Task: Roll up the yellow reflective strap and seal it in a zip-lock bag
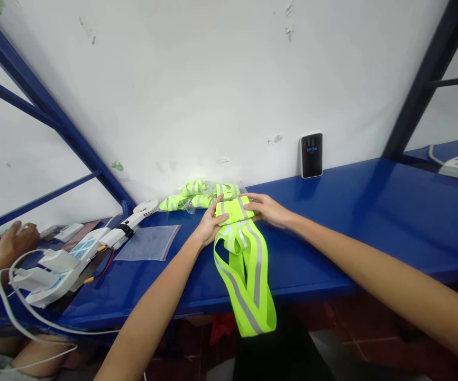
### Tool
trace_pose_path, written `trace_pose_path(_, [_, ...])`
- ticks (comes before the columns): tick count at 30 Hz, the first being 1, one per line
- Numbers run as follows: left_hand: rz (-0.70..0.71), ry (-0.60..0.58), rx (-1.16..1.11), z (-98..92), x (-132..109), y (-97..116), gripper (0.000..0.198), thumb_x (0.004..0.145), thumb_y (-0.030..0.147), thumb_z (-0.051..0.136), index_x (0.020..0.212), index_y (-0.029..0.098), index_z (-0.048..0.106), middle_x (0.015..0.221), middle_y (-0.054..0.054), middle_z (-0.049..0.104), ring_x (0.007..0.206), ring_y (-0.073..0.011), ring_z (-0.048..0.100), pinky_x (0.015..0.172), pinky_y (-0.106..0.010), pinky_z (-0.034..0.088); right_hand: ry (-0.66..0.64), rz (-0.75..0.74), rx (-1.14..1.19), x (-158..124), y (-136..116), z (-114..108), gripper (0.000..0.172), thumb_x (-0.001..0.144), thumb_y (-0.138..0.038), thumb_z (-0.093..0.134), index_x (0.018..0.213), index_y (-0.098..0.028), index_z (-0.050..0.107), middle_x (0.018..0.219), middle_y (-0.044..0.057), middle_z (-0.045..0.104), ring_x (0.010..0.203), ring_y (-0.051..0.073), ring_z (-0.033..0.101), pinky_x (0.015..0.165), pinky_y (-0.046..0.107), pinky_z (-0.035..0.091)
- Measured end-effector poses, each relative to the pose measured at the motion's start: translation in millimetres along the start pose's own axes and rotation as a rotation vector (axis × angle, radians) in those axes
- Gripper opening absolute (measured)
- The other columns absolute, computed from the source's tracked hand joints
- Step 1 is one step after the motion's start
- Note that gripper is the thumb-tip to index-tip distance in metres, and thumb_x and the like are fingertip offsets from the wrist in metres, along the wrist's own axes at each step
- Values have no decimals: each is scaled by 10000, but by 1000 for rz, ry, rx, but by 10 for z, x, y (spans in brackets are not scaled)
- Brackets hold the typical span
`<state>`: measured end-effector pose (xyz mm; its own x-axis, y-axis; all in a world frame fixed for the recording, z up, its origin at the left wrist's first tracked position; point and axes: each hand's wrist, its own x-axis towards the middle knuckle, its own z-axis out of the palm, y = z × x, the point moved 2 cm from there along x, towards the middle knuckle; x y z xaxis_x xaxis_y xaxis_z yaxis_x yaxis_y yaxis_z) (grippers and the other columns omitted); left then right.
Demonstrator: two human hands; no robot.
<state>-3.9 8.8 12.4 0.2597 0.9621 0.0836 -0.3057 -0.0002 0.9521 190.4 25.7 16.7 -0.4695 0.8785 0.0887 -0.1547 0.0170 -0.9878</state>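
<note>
A neon yellow reflective vest [245,264] with grey stripes lies on the blue table [351,222], its lower loops hanging over the front edge. My left hand [210,225] presses on the left side of its folded top, fingers stretched out. My right hand [266,207] lies flat on the right side of the same fold. Just behind my hands sits a pile of bagged yellow vests [197,196] against the white wall.
An empty clear zip bag [149,242] lies left of my hands. Further left are a small white handheld fan [137,214], white devices with cables [58,267] and another person's hand [17,238]. A dark phone [311,154] leans on the wall. Blue rack struts rise on both sides.
</note>
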Motion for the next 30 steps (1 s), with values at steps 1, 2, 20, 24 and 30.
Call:
trace_pose_path(1, [3, 15, -4, -2, 8, -15, 920, 602, 179, 820, 1417, 237, 395, 1209, -98, 648, 1112, -300, 615, 983, -437, 470, -19, 14, 27, -8, -17, -5, 526, 808, -258, 674, 1310, -230, 520, 995, 58, 689, 833, 178, 677, 689, 285, 600])
trace_pose_path(2, [9, 23, -9, -6, 18, -31, 914, 588, 171, 828, 1401, 227, 414, 1205, -100, 652, 1108, -301, 617, 983, -435, 472, -44, 26, 52, -19, -35, -10, 526, 804, -235, 679, 1304, -240, 519, 992, 53, 684, 833, 170, 676, 690, 278, 602])
trace_pose_path(20, [157, 18, -59, -4, 56, 11, 705, 653, 230, 806, 1283, 205, 489, 1146, -107, 678, 1077, -279, 638, 963, -420, 482, -166, 77, 182, -28, 68, -5, 606, 744, -161, 728, 1303, -158, 494, 1110, 125, 691, 1002, 244, 682, 901, 432, 566])
trace_pose_path(24, [159, 20, -64, 45, 49, 4, 683, 663, 230, 796, 1276, 206, 494, 1148, -107, 677, 1083, -282, 633, 965, -423, 475, -102, 12, 113, -20, 111, 68, 493, 753, -199, 735, 1216, -149, 572, 1024, 112, 728, 879, 242, 713, 810, 416, 595])
trace_pose_path(30, [166, 4, -43, 89, 47, -21, 702, 664, 241, 799, 1286, 216, 476, 1141, -104, 674, 1059, -280, 640, 942, -420, 487, 88, -131, -74, 3, 119, 120, 491, 771, -153, 681, 1249, -170, 565, 1005, 89, 740, 831, 257, 719, 782, 434, 585])
